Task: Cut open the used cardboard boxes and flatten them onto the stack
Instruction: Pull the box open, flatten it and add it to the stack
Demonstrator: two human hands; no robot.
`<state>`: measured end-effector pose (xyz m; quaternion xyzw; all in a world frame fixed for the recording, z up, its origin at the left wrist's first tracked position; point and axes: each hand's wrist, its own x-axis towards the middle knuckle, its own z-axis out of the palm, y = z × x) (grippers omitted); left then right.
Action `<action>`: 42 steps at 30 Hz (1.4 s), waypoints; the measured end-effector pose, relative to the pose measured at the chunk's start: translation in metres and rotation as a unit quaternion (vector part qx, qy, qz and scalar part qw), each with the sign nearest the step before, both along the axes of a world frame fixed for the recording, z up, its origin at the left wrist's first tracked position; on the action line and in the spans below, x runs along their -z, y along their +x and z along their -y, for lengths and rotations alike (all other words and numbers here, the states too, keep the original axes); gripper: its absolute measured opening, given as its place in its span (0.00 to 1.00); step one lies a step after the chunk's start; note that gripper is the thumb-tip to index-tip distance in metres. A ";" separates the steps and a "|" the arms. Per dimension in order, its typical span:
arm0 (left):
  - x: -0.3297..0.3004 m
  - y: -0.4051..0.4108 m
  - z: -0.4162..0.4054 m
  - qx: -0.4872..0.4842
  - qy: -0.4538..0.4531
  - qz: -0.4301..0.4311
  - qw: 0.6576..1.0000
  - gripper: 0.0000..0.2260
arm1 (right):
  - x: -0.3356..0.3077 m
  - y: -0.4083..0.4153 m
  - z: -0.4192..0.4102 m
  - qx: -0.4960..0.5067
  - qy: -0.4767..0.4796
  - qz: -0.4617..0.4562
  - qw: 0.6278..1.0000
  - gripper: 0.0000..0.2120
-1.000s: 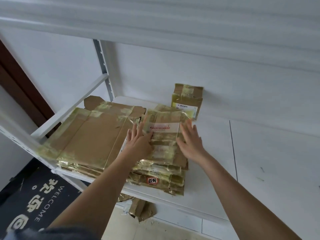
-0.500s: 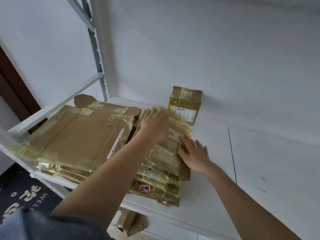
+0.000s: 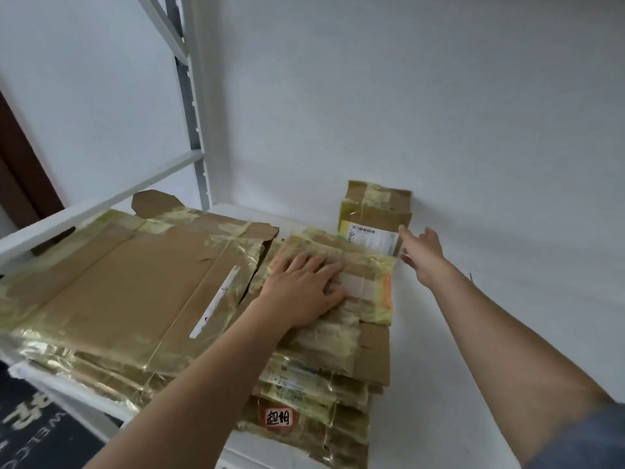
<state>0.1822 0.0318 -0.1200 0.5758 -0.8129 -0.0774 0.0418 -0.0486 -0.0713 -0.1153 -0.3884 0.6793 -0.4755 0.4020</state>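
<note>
1. Since a moment before, the right hand [image 3: 422,255] had left the edge of the flattened pile and reached out toward the small upright box [image 3: 373,214] at the back wall, fingers straight and spread, holding nothing, tips just beside the box's right edge; whether they touched it, I could not tell.
2. The left hand [image 3: 304,286] lay flat on top of the small stack [image 3: 324,350] of flattened, taped boxes, fingers relaxed and pressing down, gripping nothing.
3. That stack sat on the white shelf [image 3: 439,350], just in front of the upright box.
4. A larger stack of flattened cardboard [image 3: 128,286] lay on the left, touching the small one.
5. A dark doormat [image 3: 40,434] showed below the shelf.
</note>
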 end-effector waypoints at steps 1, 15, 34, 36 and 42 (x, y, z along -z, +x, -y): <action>0.001 0.002 -0.001 -0.003 -0.003 -0.003 1.000 0.27 | -0.002 0.002 0.008 -0.012 -0.003 0.056 0.998 0.40; -0.013 -0.005 -0.002 -0.032 0.022 0.019 0.999 0.28 | -0.058 0.016 -0.004 0.022 -0.114 0.203 0.972 0.03; -0.095 0.052 -0.034 -0.241 0.162 -0.470 0.833 0.25 | -0.050 0.071 -0.195 -0.042 -0.046 0.134 0.989 0.08; -0.095 0.054 -0.039 -0.232 0.146 -0.456 0.847 0.27 | -0.049 0.071 -0.203 -0.078 -0.077 0.100 0.989 0.08; -0.082 0.057 -0.055 -0.211 0.186 -0.335 0.899 0.14 | -0.045 0.079 -0.225 -0.141 0.012 0.068 0.988 0.09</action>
